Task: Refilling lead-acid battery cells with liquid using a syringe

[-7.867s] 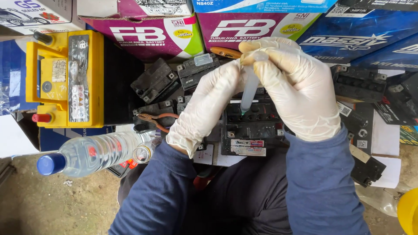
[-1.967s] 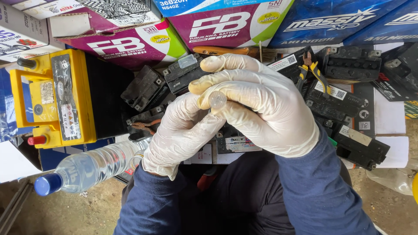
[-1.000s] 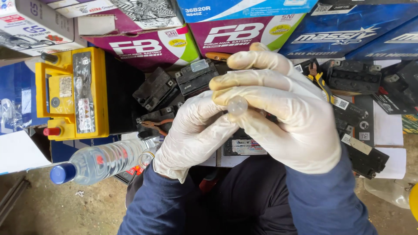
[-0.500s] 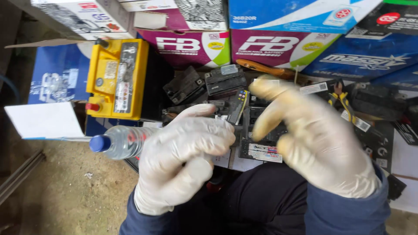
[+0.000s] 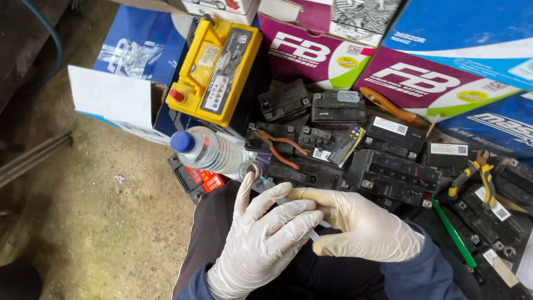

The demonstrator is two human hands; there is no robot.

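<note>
White latex covers both of your hands, which meet over your lap around a thin clear syringe (image 5: 288, 204). Your right hand (image 5: 363, 230) is curled closed on its barrel, the index finger lying straight along the top towards the tip. Your left hand (image 5: 261, 244) lies across the rear of the barrel with fingers half bent and the thumb raised; whether those fingers actually clamp it cannot be told, as they hide that end. Only a short stretch of the syringe shows, emerging between the two hands and slanting up and left. Its tip sits just beside a small round opening (image 5: 251, 168) at the near end of a clear plastic bottle (image 5: 208, 151) with a blue cap, which lies on its side.

Beyond the fingers, black motorcycle batteries (image 5: 388, 178) are strewn across the ground, with orange-handled pliers (image 5: 280, 149) resting on one of them. A yellow battery (image 5: 219, 66) leans on a blue-and-white carton (image 5: 119, 89) to the left. Magenta battery cartons (image 5: 422, 83) line the back, yellow-handled cutters (image 5: 472, 175) and a green rod (image 5: 452, 233) lie to the right.
</note>
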